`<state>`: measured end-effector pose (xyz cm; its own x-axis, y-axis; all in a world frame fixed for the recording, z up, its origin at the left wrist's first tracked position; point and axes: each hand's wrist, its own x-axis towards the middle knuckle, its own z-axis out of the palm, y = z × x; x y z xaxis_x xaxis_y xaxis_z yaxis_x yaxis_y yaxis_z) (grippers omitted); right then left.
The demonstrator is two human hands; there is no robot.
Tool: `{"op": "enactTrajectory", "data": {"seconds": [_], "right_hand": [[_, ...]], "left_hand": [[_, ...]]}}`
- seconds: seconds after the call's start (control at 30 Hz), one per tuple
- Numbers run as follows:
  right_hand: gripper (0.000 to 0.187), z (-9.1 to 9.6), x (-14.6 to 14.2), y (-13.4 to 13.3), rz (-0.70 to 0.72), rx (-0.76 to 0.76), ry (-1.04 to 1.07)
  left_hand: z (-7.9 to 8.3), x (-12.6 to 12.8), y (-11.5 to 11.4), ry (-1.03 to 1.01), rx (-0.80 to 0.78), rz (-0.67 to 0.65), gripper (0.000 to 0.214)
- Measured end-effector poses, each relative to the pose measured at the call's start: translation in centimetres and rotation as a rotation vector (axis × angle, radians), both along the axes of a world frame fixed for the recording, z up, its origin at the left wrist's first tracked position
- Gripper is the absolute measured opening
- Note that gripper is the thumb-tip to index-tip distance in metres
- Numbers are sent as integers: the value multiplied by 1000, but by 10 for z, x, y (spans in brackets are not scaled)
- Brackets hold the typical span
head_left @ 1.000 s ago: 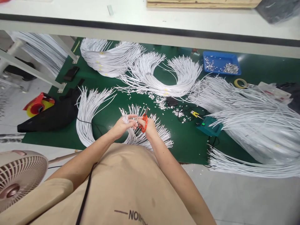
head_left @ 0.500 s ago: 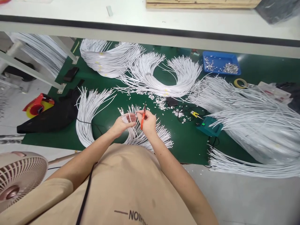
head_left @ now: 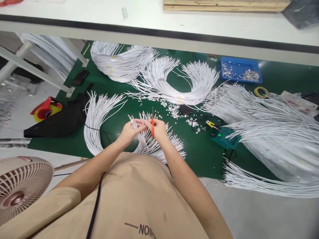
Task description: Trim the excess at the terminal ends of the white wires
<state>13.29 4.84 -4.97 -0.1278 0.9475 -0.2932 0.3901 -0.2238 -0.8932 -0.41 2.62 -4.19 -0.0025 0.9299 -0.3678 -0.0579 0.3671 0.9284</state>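
The person's left hand [head_left: 129,132] is closed around a small bunch of thin white wires [head_left: 134,124], their tips poking up past the fingers, in front of the person's body and above the green tabletop [head_left: 201,159]. The right hand [head_left: 159,130] is closed around a slim cutting tool with orange handles [head_left: 153,128], its dark, narrow point directed away from the body. The fingertips of the two hands meet or nearly meet; what is pinched between them is too small to make out. Just below and to the right of the hands spreads a fanned bundle of white wires [head_left: 174,141], and to their left lies a curved white wire bundle with a U-shaped bend [head_left: 92,132]. Beyond the hands, small silvery pieces [head_left: 174,111] are scattered over the tabletop, near a third, horseshoe-shaped white bundle with yellow marks [head_left: 171,94]. Farther back to the right, a blue rectangular plastic tray [head_left: 239,65] holds more such pieces in two heaps, with a pale yellow ring of tape [head_left: 261,96] near it. A teal-green boxy device [head_left: 225,140] stands on the right, beside a large mass of white wires [head_left: 269,132]. At far left are a red-and-yellow tape dispenser [head_left: 47,109] and a beige fan [head_left: 25,186].
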Motion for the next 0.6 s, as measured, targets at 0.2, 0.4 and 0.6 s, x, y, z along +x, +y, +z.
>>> {"op": "enactTrajectory", "data": {"seconds": [0.2,0.4,0.6], "right_hand": [[26,4,25,-4,250,221,-491],[29,12,24,-4,416,261,-728],[26,17,24,-4,477,281,-804]], "left_hand": [[0,0,1,29,-15,-5,35],[6,3,2,117,7,-63,32],[8,0,1,138,17,-67,33]]}}
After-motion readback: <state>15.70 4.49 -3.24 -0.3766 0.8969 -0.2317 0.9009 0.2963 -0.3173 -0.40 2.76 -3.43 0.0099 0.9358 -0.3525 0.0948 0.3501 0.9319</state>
